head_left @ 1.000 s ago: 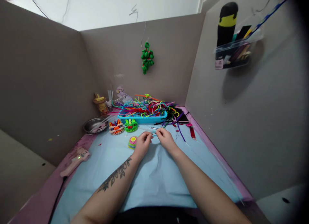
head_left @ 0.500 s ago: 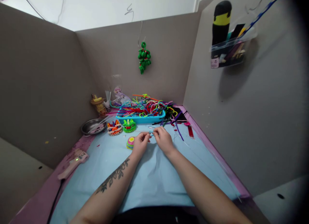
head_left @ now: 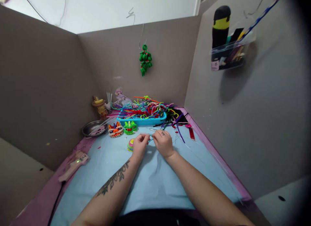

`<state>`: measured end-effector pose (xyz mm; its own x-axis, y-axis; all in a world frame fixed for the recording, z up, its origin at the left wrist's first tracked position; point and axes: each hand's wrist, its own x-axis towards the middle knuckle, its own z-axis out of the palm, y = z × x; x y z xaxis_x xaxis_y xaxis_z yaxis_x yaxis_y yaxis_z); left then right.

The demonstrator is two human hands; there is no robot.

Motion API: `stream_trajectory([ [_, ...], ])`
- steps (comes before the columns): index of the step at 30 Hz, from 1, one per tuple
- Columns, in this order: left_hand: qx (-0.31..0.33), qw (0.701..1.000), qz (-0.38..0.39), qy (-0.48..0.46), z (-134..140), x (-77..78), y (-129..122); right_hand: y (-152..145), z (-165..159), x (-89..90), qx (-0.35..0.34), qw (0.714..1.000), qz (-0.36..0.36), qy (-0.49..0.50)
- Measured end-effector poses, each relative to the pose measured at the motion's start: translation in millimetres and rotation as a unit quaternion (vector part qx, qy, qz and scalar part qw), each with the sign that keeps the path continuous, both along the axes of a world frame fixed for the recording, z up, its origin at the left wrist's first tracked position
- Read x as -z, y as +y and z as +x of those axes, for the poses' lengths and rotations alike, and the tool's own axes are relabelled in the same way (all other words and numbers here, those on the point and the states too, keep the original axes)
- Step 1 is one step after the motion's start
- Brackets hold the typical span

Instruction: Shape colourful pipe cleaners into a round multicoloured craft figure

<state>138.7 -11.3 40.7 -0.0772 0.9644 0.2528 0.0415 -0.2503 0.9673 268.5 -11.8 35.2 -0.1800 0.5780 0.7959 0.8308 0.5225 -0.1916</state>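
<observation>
Matt grey panels (head_left: 136, 80) on three sides, below a strip of white wall (head_left: 104, 8). Across the pink tabletop (head_left: 31, 200), a light-blue cloth (head_left: 97, 177), softly creased toward the front. At the back, a smooth blue tray (head_left: 141, 121), heaped with thin, bent, many-coloured stems (head_left: 148, 111). Over the cloth, before the tray, left hand (head_left: 140, 145) and right hand (head_left: 163, 144) near each other, thumb and fingers of each pinching a light-blue strand (head_left: 151, 135). Beyond, to the left, two knobbly figures, orange (head_left: 115, 130) and green (head_left: 130, 127). Partly behind the left hand, a rounded, banded piece (head_left: 130, 145). Smallest, that strand: slender, long axis roughly side to side between fingertips; ends hidden, exact heading impossible to tell.
</observation>
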Motion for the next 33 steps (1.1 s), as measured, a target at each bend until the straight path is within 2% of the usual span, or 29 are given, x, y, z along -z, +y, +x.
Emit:
stream_trajectory([
  [4,-0.005,1.0,0.0,0.0,0,-0.3,1,-2,-1,-0.4,-0.016,1.0,-0.016,0.017],
  [7,-0.007,1.0,0.001,0.008,-1,2.7,3,-2,-1,0.5,-0.048,0.995,-0.054,0.073],
  [10,-0.011,1.0,0.022,0.019,-3,5.4,5,-1,0,2.4,-0.08,0.979,-0.113,0.147],
  [14,-0.007,0.995,0.075,0.061,-4,7.0,5,2,2,2.4,-0.12,0.959,-0.167,0.194],
  [18,0.01,0.991,0.106,0.078,-5,8.0,5,2,3,-2.5,-0.149,0.948,-0.173,0.22],
  [21,0.019,0.992,0.102,0.07,-5,9.2,6,1,3,-5.8,-0.155,0.944,-0.172,0.234],
  [27,0.028,0.997,0.066,0.036,-3,8.6,5,2,5,-6.7,-0.129,0.942,-0.158,0.268],
  [33,0.036,0.998,0.039,0.028,-3,7.9,6,4,4,-2.6,-0.101,0.949,-0.143,0.261],
])
